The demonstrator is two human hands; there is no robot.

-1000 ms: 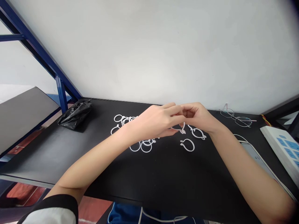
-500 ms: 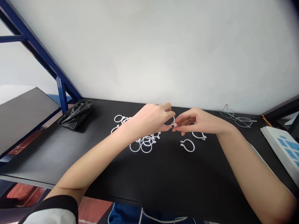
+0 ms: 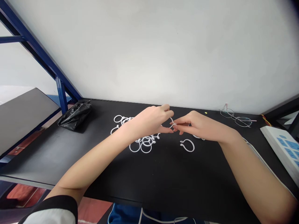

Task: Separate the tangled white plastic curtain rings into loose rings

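Between my two hands is a white plastic curtain ring point(image 3: 172, 121), partly hidden by fingers. My left hand point(image 3: 154, 121) is closed around its left side. The thumb and fingertips of my right hand point(image 3: 190, 124) pinch its right end, where the small tips meet. Under and beyond my left forearm lies a pile of similar white rings point(image 3: 146, 147), partly covered by the arm. To the right, one single ring point(image 3: 188, 145) lies with a gap between its ends. Another ring point(image 3: 198, 137) shows only in part below my right hand.
A crumpled black plastic bag point(image 3: 76, 115) sits at the left rear of the black table point(image 3: 163, 177). Eyeglasses point(image 3: 238, 118) rest near the wall at the right. A white power strip point(image 3: 281, 149) with blue sockets and a cable are at the right edge. Blue metal framing point(image 3: 61, 93) rises at the left.
My right hand has dipped and its fingers have closed more tightly on the ring's end. The held ring has turned slightly. A small yellow spot now shows near the wall.
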